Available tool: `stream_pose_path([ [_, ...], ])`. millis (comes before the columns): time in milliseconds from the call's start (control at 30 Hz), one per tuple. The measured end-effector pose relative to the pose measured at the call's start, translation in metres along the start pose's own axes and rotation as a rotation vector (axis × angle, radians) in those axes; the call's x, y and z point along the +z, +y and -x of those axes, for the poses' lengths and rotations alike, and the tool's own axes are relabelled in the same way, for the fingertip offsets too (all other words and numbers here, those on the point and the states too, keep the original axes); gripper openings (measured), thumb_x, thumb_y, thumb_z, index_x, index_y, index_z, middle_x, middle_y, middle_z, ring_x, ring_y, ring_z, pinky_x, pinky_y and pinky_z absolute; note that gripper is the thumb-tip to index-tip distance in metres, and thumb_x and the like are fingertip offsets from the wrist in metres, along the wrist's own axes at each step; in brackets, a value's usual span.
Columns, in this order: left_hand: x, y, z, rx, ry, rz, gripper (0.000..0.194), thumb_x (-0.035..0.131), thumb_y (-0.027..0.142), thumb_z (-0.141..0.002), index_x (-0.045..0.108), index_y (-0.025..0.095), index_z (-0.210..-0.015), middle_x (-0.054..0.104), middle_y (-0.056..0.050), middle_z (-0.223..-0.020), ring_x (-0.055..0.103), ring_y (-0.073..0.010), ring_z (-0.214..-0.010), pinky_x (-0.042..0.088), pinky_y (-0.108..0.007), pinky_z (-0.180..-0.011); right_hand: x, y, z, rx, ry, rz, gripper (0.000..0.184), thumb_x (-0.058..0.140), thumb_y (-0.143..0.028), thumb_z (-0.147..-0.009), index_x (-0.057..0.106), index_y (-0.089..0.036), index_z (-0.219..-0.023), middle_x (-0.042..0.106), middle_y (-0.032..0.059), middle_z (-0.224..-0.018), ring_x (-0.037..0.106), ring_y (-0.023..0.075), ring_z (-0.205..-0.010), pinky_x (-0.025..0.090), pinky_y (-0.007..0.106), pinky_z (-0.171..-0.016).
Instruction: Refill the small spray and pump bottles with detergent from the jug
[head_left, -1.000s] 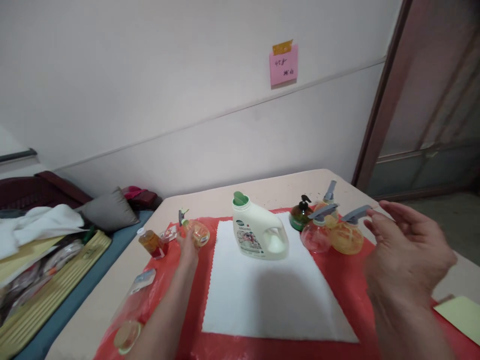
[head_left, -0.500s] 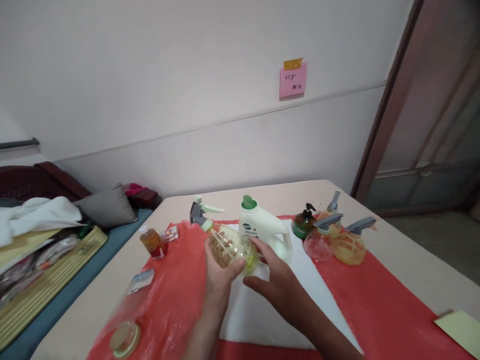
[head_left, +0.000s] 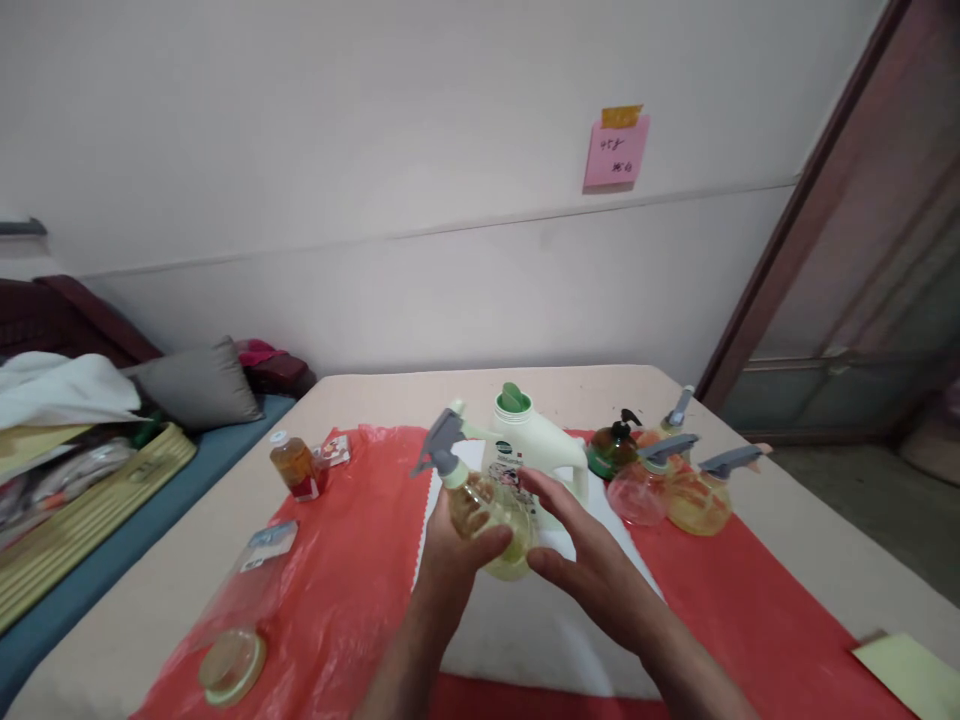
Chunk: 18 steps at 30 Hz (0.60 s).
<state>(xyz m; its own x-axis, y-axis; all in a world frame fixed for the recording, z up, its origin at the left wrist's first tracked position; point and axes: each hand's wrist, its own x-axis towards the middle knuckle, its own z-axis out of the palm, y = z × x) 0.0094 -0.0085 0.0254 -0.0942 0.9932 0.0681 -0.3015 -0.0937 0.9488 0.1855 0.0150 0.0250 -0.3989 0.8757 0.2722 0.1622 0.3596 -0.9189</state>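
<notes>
A clear spray bottle (head_left: 499, 545) with a grey trigger head and some yellowish liquid tilts to the left over the white cloth (head_left: 544, 630). My left hand (head_left: 454, 550) is wrapped around its lower left side, thumb across the front. Close to the bottle's right side, my right hand (head_left: 585, 560) has its fingers spread and thumb apart; whether a fingertip touches the bottle I cannot tell. Just behind stands a pale jug (head_left: 544, 445) with a green spout and a side handle, partly hidden by the spray bottle and my right hand.
Right of the jug stand a dark pump bottle (head_left: 613, 450), a pink spray bottle (head_left: 637, 495) and a yellow spray bottle (head_left: 701, 503), with another behind. To the left are an amber bottle (head_left: 294, 462) and a round lidded container (head_left: 232, 665) on red plastic sheeting (head_left: 360, 540).
The spray bottle has turned from lying nearly sideways to a more upright tilt, its head shifting right. My right hand has moved right and opened wider. The camera view has shifted.
</notes>
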Motion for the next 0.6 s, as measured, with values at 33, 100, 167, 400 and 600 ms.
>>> stream_pose_path([
  [33,0.002,-0.001,0.001,0.0,0.009,-0.127,0.057,0.083,0.028,-0.064,0.057,0.021,-0.114,0.069,-0.006,-0.106,0.066,-0.0266,-0.099,0.051,-0.038,-0.087,0.001,-0.004,0.002,-0.041,0.028,0.006,0.07,0.065,-0.054,-0.084,0.046,-0.025,-0.145,0.045,0.011,-0.154,0.041,0.029,-0.142,0.033,0.051,-0.118],
  [100,0.007,-0.006,0.003,0.023,0.03,-0.387,0.058,0.084,0.031,-0.063,0.059,0.021,-0.114,0.07,-0.007,-0.105,0.066,-0.0279,-0.097,0.052,-0.039,-0.085,0.006,-0.013,0.005,-0.087,0.1,0.024,0.061,0.063,-0.051,-0.086,0.051,-0.025,-0.141,0.051,0.0106,-0.149,0.046,0.0279,-0.139,0.037,0.048,-0.116],
  [167,0.013,-0.013,0.006,0.102,0.056,-0.616,0.056,0.082,0.033,-0.064,0.061,0.023,-0.115,0.069,-0.008,-0.109,0.065,-0.0299,-0.1,0.051,-0.042,-0.085,0.014,-0.02,0.008,-0.065,0.188,0.029,0.057,0.066,-0.047,-0.085,0.056,-0.025,-0.136,0.059,0.0101,-0.142,0.053,0.0286,-0.133,0.043,0.046,-0.111],
  [400,0.032,-0.027,0.017,0.316,0.105,-0.846,0.051,0.075,0.027,-0.067,0.06,0.021,-0.115,0.066,-0.01,-0.111,0.062,-0.0314,-0.106,0.051,-0.048,-0.091,0.022,-0.025,0.012,0.044,0.392,-0.058,0.028,0.069,-0.035,-0.081,0.073,-0.025,-0.107,0.077,0.0052,-0.109,0.07,0.0261,-0.106,0.055,0.038,-0.092],
  [600,0.018,-0.014,0.018,-0.108,-0.615,-0.385,0.063,0.08,0.013,-0.056,0.06,0.022,-0.115,0.068,0.001,-0.093,0.065,-0.0212,-0.084,0.053,-0.03,-0.071,-0.012,-0.028,0.015,-0.062,-0.042,-0.329,0.03,0.075,-0.038,-0.079,0.074,-0.024,-0.105,0.077,0.0045,-0.103,0.07,0.0208,-0.093,0.054,0.034,-0.084],
])
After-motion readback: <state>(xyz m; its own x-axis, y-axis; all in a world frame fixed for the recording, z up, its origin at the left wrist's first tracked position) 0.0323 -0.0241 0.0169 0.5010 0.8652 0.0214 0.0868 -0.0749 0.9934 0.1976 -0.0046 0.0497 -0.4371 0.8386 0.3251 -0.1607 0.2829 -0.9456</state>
